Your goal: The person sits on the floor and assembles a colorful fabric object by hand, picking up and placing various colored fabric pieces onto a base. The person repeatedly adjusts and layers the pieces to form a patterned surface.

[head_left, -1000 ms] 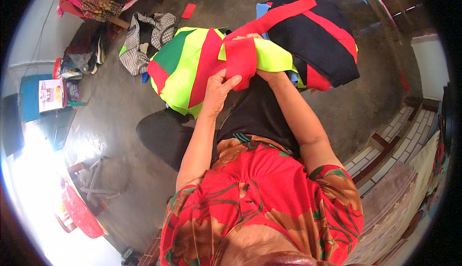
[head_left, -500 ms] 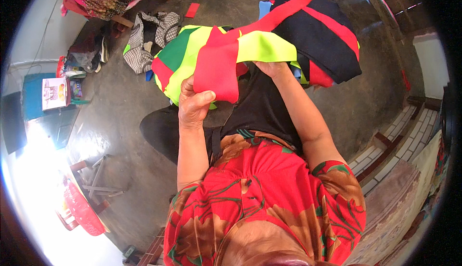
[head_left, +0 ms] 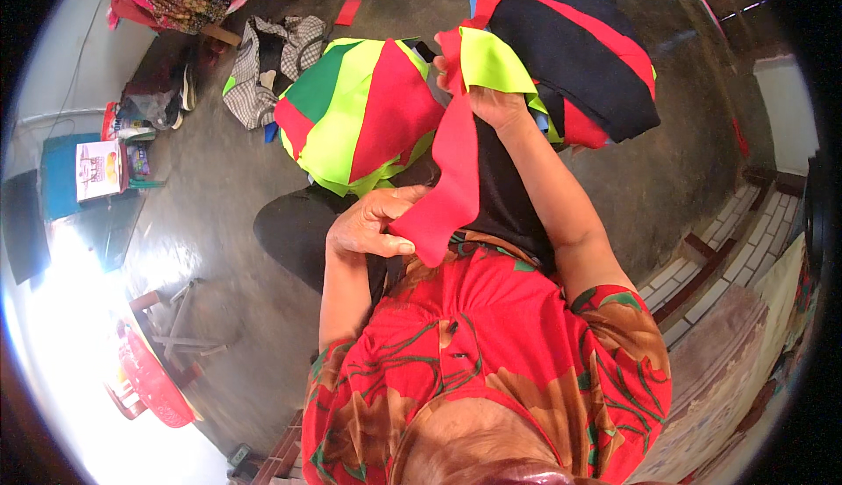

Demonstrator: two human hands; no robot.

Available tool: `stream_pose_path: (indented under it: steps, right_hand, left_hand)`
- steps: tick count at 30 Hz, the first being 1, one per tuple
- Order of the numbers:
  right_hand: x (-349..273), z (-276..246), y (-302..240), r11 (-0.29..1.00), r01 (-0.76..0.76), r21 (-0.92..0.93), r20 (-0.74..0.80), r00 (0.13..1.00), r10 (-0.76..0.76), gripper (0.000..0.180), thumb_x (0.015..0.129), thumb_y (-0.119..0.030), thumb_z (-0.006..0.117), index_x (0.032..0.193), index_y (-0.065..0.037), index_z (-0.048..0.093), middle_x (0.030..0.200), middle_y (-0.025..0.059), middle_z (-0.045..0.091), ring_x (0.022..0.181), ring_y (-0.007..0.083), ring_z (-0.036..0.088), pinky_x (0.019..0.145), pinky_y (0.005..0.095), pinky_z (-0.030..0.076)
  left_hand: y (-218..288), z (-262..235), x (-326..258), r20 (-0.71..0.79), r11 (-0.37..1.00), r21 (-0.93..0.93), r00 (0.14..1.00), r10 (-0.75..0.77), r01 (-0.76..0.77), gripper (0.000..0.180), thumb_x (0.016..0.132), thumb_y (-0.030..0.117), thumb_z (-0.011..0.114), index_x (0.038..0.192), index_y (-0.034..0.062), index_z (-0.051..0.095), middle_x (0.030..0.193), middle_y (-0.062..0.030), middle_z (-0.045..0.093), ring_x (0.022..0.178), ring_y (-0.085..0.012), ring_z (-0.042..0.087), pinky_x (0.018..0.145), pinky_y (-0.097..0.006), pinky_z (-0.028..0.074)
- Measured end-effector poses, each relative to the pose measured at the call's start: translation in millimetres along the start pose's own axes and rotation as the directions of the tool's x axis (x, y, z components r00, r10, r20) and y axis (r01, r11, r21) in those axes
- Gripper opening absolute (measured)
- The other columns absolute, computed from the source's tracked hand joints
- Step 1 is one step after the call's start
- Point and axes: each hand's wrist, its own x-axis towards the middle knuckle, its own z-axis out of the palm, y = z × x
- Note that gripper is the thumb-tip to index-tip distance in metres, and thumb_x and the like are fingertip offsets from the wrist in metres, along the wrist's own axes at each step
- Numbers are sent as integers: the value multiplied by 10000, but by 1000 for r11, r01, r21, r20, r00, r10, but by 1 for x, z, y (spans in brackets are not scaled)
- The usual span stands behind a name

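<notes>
Red strip (head_left: 452, 178) pulled lapward | both hands (head_left: 373, 222) gripping its ends | bare floor (head_left: 219, 187) leftward

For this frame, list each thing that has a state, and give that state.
left hand: shut, pinching the strip's lower end
right hand: shut, gripping the strip's upper end
red fabric strip: stretched between both hands
green, yellow and red cloth pile: heaped on the floor
black and red cloth pile: stacked
red plastic stool: tipped over
</notes>
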Motion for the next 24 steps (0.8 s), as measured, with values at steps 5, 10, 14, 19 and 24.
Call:
stream_pose_path:
  steps: [5,10,14,19,24]
  right_hand:
    - [3,-14,-1,994,84,-71,25,996,-82,455,845,-347,595,1198,-64,550,1328,141,480,935,260,610,785,409,499]
    - [1,-7,-2,988,93,-125,15,996,-92,392,862,-355,557,1151,-92,585,1298,123,521,970,274,615,809,428,498]
    - [4,-8,-1,988,103,-119,17,995,-101,344,875,-318,553,1148,-114,597,1316,127,503,1072,284,571,887,464,470]
    - [2,-10,-1,989,85,-121,137,988,-69,365,880,-328,542,1181,-127,588,1344,138,473,1173,290,506,963,486,408]
    - [0,-3,2,992,-13,-127,282,958,49,402,882,-357,530,1167,-82,598,1363,159,449,1265,298,423,1039,494,325]
  left_hand:
    - [-16,-3,-38,-223,952,149,947,-229,266,324,706,154,685,977,-21,650,1142,-118,590,1101,-225,524,957,-333,363]
    - [-36,-3,-73,-476,886,8,781,-405,465,314,722,133,679,991,-23,633,958,-25,623,911,-112,543,846,-281,414]
    - [-55,-15,-81,-605,851,185,739,-296,492,289,750,145,657,985,-18,613,794,21,562,778,-66,488,733,-259,422]
    - [-59,-24,-76,-742,599,370,614,-269,710,315,751,197,685,957,-10,569,898,-131,590,857,-218,578,774,-330,440]
    - [-48,-22,-36,-731,523,601,680,54,604,406,783,231,675,1099,20,533,1102,-168,582,1022,-318,569,877,-389,435]
